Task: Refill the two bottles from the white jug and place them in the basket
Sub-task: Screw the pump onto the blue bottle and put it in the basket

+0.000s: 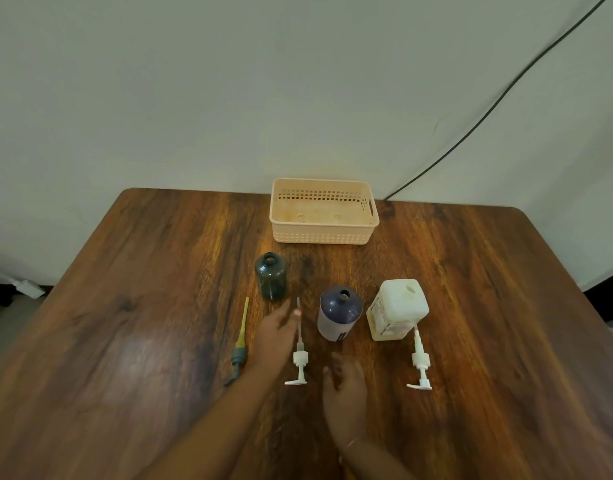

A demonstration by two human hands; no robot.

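A dark green bottle (270, 276) stands uncapped on the wooden table (125, 341). To its right stands a purple bottle (338, 312), also uncapped, and right of that the white jug (397, 309) with its mouth uncovered. An empty peach basket (323, 212) sits at the far edge. My left hand (277, 336) hovers just below the green bottle, fingers loosely apart, holding nothing. My right hand (345, 386) is lower, in front of the purple bottle, also empty with fingers apart.
Three pump heads lie on the table: a grey-and-yellow one (240, 344) at the left, a white one (300, 355) between my hands, another white one (420, 362) in front of the jug. A black cable (506, 95) runs down the wall at the right.
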